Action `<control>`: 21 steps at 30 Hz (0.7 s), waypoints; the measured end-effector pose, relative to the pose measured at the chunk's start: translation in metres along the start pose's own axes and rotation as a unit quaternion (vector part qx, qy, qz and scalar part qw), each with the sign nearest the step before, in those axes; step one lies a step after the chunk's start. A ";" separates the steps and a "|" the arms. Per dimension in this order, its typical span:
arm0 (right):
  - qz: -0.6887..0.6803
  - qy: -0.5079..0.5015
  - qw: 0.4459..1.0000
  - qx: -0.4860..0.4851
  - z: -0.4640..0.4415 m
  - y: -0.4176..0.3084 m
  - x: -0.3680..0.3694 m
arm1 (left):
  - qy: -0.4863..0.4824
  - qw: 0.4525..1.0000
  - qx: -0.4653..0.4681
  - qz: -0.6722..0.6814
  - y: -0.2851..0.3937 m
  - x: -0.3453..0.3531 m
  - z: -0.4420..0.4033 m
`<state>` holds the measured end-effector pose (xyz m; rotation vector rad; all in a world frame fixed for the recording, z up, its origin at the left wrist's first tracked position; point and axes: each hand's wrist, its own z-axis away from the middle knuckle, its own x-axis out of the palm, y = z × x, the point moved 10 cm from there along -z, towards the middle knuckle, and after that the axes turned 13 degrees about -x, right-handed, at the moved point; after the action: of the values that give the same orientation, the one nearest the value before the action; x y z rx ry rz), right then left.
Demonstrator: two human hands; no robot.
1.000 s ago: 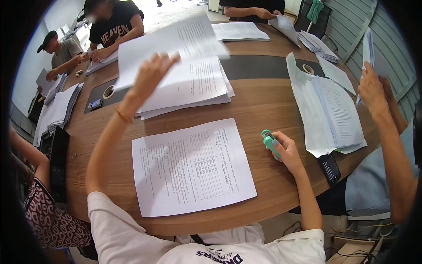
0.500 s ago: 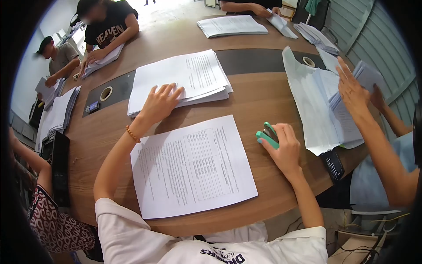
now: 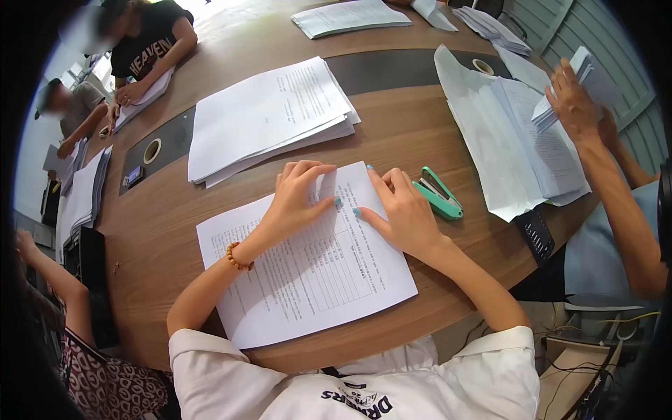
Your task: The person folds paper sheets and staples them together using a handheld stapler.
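A printed sheet with a table on it [image 3: 294,280] lies in front of me on the wooden table. My left hand [image 3: 299,196] rests on its upper part, thumb and fingers apart, holding nothing. My right hand [image 3: 402,213] is spread at the sheet's upper right edge, also without anything in it. Just right of that hand lies a green stapler [image 3: 439,196], its arm raised. Beyond my hands is a thick stack of printed paper [image 3: 262,115].
A tape roll [image 3: 152,151] and small device [image 3: 133,176] lie left. At right are papers in an open wrapper [image 3: 514,133], a phone [image 3: 535,234] and a person's hand [image 3: 574,101] holding papers. Another paper stack [image 3: 350,17] lies at the back. People sit at left.
My left hand has come from the big stack down onto the printed sheet. My right hand has let go of the stapler and moved left to the sheet. The view has shifted.
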<state>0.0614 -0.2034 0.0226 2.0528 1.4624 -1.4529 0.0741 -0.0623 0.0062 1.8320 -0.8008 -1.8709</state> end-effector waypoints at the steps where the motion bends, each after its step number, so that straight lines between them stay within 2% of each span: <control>1: 0.023 -0.006 1.000 -0.004 -0.001 -0.002 0.000 | 0.003 1.000 0.005 0.000 0.000 0.000 0.001; 6: 0.049 -0.035 0.998 -0.005 -0.001 -0.002 0.005 | -0.010 1.000 0.009 0.002 -0.001 -0.002 0.003; 11: 0.021 -0.039 0.999 -0.001 -0.001 0.000 0.004 | -0.091 0.994 -0.015 0.057 -0.010 0.002 0.000; 21: -0.005 -0.025 1.000 0.008 0.002 0.001 0.005 | -0.107 0.994 0.002 0.033 -0.003 0.003 0.000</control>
<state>0.0615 -0.2024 0.0173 2.0053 1.4475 -1.5134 0.0740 -0.0614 0.0018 1.6052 -0.9260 -2.0460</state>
